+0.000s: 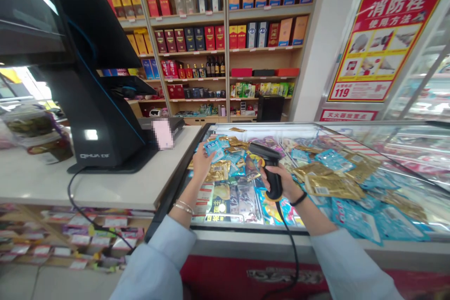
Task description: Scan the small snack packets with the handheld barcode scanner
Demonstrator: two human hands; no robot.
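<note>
My right hand (285, 182) is wrapped round the handle of a black barcode scanner (273, 179), whose head points left over the freezer's glass top. A cable runs down from its grip. In my left hand (201, 163) is a small blue packet (215, 148), pinched at its left edge and tilted up in front of the scanner. Beneath and beyond that packet lies a pile of gold packets (218, 171) and blue ones. To the right of my right hand spreads a bigger heap of gold packets (332, 186) and blue packets (356, 218).
A white counter (168, 178) with a black checkout terminal (105, 117) stands at the left, beside the glass-topped chest freezer (232, 215). Shelves of boxed bottles (186, 40) line the back. A red-and-yellow poster (383, 47) hangs on the wall at right.
</note>
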